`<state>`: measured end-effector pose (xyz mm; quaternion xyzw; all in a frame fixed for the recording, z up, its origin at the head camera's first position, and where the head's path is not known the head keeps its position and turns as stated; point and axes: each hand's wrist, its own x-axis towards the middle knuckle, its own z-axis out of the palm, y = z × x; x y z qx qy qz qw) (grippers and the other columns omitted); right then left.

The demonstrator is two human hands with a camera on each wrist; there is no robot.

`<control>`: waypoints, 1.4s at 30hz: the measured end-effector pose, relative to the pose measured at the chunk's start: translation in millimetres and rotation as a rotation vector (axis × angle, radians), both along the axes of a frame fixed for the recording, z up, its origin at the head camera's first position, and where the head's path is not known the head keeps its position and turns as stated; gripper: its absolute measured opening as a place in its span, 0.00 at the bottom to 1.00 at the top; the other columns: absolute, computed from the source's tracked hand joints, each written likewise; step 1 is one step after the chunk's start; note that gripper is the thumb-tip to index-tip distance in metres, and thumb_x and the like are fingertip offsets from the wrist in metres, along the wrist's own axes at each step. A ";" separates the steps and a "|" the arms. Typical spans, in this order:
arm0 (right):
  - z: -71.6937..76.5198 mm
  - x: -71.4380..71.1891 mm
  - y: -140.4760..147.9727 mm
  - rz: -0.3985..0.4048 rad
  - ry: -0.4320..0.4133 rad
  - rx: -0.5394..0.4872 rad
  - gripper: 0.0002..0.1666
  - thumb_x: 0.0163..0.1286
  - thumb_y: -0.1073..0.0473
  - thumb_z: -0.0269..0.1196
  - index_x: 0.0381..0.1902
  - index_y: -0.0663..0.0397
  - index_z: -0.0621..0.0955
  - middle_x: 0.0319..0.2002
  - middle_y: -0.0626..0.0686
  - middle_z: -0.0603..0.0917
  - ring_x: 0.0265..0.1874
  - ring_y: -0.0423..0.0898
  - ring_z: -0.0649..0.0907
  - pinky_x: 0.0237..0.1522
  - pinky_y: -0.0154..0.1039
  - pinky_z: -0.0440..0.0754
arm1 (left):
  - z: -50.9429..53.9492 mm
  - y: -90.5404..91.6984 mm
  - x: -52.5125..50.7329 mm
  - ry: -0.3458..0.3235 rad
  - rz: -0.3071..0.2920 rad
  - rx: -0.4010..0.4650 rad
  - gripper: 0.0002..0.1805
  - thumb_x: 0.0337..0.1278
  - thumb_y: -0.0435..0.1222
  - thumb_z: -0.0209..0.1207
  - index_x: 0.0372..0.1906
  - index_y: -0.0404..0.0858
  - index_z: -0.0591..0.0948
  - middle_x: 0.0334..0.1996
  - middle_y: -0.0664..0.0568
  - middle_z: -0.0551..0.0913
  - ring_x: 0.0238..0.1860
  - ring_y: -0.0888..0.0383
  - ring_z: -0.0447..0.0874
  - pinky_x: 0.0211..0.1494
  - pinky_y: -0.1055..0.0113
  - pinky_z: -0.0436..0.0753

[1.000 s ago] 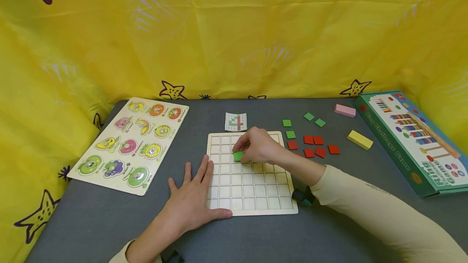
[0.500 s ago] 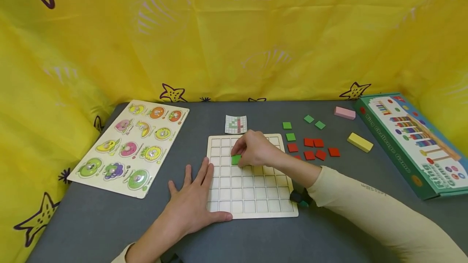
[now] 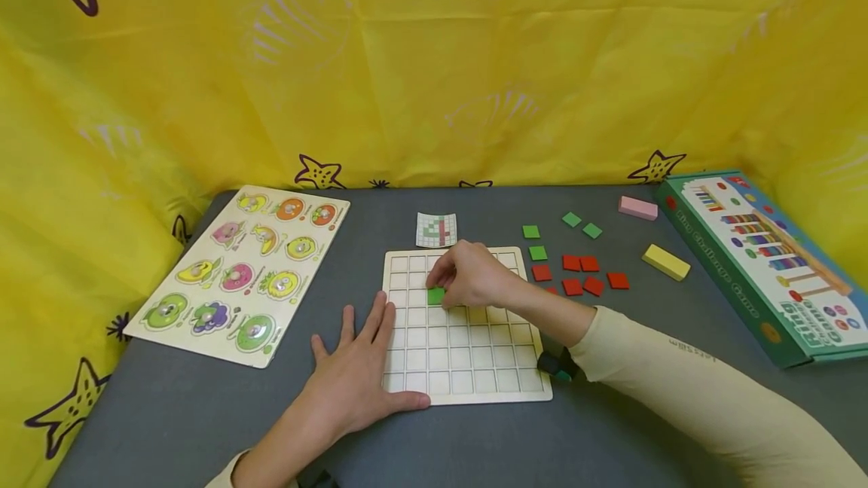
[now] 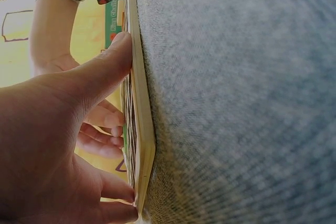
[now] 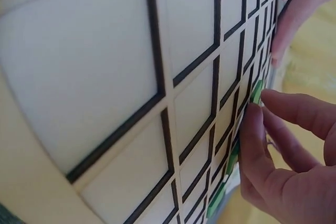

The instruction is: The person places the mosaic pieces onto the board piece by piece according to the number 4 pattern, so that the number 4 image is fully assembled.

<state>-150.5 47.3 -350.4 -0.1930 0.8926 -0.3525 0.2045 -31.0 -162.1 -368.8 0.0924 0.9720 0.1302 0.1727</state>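
In the head view, a pale grid board (image 3: 463, 380) lies on the dark cloth. My left hand (image 3: 347, 379) rests spread at its left side, fingertips along the left edge and thumb on the near edge; the left wrist view shows the thumb (image 4: 107, 69) on the board's rim (image 4: 144, 129). My right hand (image 3: 475, 275) pinches a green tile (image 3: 435, 296) at a square in the third column. The right wrist view has the fingertips against this tile (image 5: 256, 92), with two more green pieces (image 5: 232, 158) on the board beside the fingers.
A small pattern card (image 3: 437, 230) lies beyond the board. Loose green tiles (image 3: 531, 232) and red tiles (image 3: 572, 287) are right of it, then pink (image 3: 638, 208) and yellow (image 3: 666, 262) blocks and a game box (image 3: 766, 269). A fruit puzzle (image 3: 240, 273) lies left.
My right hand and the green tile have shifted slightly left on the board, and the tile now looks flat in its square. My left hand has stayed in place.
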 end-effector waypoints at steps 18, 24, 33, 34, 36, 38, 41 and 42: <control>25.0 -7.5 42.7 -0.037 -0.003 -0.148 0.16 0.60 0.69 0.71 0.47 0.56 0.91 0.47 0.57 0.91 0.43 0.48 0.87 0.47 0.42 0.85 | 0.8 -1.2 -0.4 -0.002 0.004 -0.012 0.77 0.34 0.80 0.67 0.85 0.42 0.51 0.86 0.50 0.43 0.81 0.25 0.44 0.63 0.12 0.51; 23.5 -10.6 60.5 -0.068 0.032 -0.166 0.17 0.60 0.70 0.68 0.47 0.55 0.91 0.47 0.57 0.91 0.43 0.48 0.86 0.46 0.43 0.84 | 1.0 -1.2 -0.6 0.011 0.000 -0.005 0.76 0.35 0.79 0.67 0.85 0.41 0.51 0.86 0.49 0.43 0.81 0.25 0.44 0.62 0.11 0.51; 14.2 -16.1 91.0 -0.126 0.057 -0.170 0.17 0.64 0.68 0.69 0.51 0.56 0.90 0.50 0.58 0.90 0.48 0.51 0.86 0.48 0.45 0.84 | 1.8 -0.5 -0.9 0.017 -0.002 0.012 0.76 0.35 0.77 0.69 0.85 0.40 0.52 0.86 0.48 0.44 0.81 0.24 0.44 0.62 0.11 0.51; 13.2 -16.4 93.8 -0.136 0.053 -0.170 0.17 0.64 0.68 0.69 0.51 0.56 0.90 0.50 0.58 0.90 0.48 0.51 0.86 0.48 0.44 0.84 | 1.8 -0.6 -0.8 0.016 -0.002 0.014 0.76 0.35 0.77 0.69 0.85 0.40 0.52 0.86 0.48 0.44 0.81 0.24 0.44 0.62 0.11 0.51; 12.1 -16.4 99.3 -0.159 0.040 -0.174 0.17 0.65 0.69 0.69 0.52 0.57 0.89 0.51 0.59 0.89 0.49 0.52 0.85 0.48 0.43 0.84 | 1.6 -0.8 -0.4 0.015 -0.003 0.018 0.76 0.35 0.77 0.69 0.85 0.40 0.52 0.86 0.48 0.44 0.81 0.24 0.44 0.62 0.11 0.50; 11.5 -16.0 104.7 -0.178 0.030 -0.181 0.17 0.65 0.69 0.69 0.52 0.57 0.89 0.51 0.60 0.89 0.49 0.53 0.85 0.48 0.43 0.83 | 1.2 -1.0 0.1 0.013 -0.003 0.020 0.76 0.35 0.77 0.69 0.85 0.40 0.52 0.86 0.48 0.43 0.81 0.24 0.44 0.62 0.11 0.50; 9.6 -16.6 113.2 -0.208 0.013 -0.204 0.17 0.66 0.70 0.68 0.53 0.60 0.88 0.52 0.62 0.88 0.50 0.55 0.85 0.48 0.43 0.84 | 1.1 -0.8 0.5 0.009 -0.003 0.024 0.76 0.35 0.77 0.69 0.85 0.40 0.52 0.86 0.48 0.43 0.81 0.25 0.43 0.62 0.11 0.50; 8.4 -17.1 116.3 -0.217 0.008 -0.206 0.17 0.67 0.70 0.68 0.54 0.60 0.88 0.53 0.62 0.88 0.51 0.55 0.85 0.48 0.43 0.84 | 1.0 -0.7 0.6 0.008 -0.003 0.024 0.76 0.35 0.77 0.69 0.85 0.40 0.52 0.86 0.48 0.43 0.81 0.25 0.43 0.62 0.11 0.50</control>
